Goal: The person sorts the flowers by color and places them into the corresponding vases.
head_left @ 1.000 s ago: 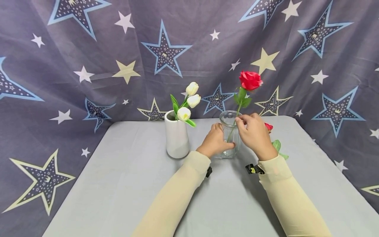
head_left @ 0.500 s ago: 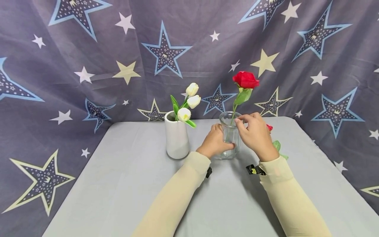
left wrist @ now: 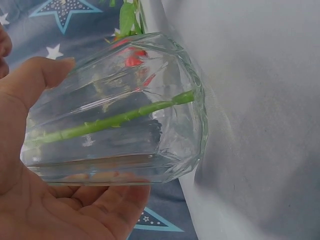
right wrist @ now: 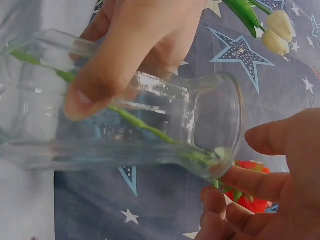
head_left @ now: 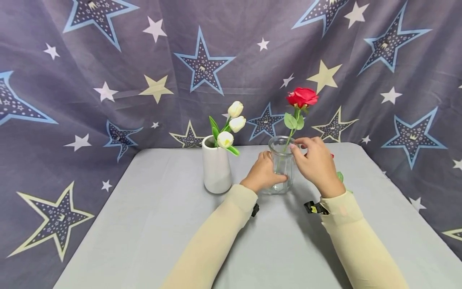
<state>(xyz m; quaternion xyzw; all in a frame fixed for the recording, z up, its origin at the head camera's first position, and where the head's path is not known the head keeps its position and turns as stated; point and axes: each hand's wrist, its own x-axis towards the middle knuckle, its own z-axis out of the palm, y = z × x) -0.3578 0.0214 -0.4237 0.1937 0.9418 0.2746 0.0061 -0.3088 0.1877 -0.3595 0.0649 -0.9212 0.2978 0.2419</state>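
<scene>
A clear glass vase (head_left: 286,162) stands upright on the table, with my left hand (head_left: 262,173) gripping its side. Inside it leans a single red rose (head_left: 302,97), its bloom above the rim. Through the glass, the left wrist view shows the green stem (left wrist: 115,120) reaching the base. My right hand (head_left: 315,165) is at the right side of the rim. In the right wrist view its thumb (right wrist: 265,137) and forefinger (right wrist: 255,181) are apart, the forefinger right at the rim beside the stem.
Left of the glass vase stands a white vase (head_left: 216,172) holding white tulips (head_left: 237,124). Behind my right hand lies another red flower (head_left: 332,155) with a green leaf (head_left: 340,176), mostly hidden. A star-patterned curtain (head_left: 144,56) hangs behind the grey table (head_left: 151,224).
The rose has turned within the vase, its bloom swinging left and then slightly back right. My right thumb and fingers have let go of the stem and shifted slightly right. My left hand keeps its grip.
</scene>
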